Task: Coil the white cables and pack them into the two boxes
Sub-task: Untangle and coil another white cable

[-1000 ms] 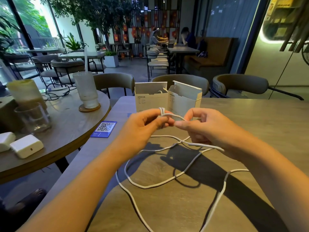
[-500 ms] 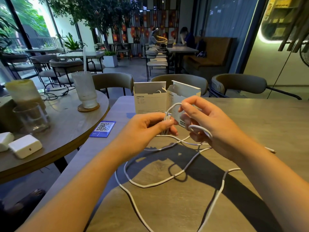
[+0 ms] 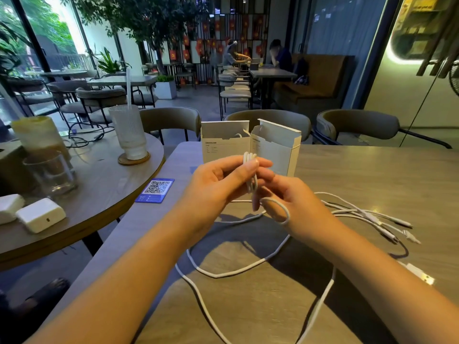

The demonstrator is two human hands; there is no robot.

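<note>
**Cable half-coiled above the table**

The left hand [image 3: 218, 187] pinches a small bundle of white cable [image 3: 250, 177] loops between thumb and fingers, held up just in front of the two boxes. The right hand [image 3: 290, 204] curls its fingers around the same cable just below, with one loop hanging round them. The loose remainder trails down onto the wooden table [image 3: 372, 175], winding near the forearms, and its connector ends [image 3: 402, 228] lie to the right. The left box [image 3: 224, 142] and right box [image 3: 277, 147] stand open side by side at the far edge, touching. A blue QR card [image 3: 156, 190] lies to the left.
</note>
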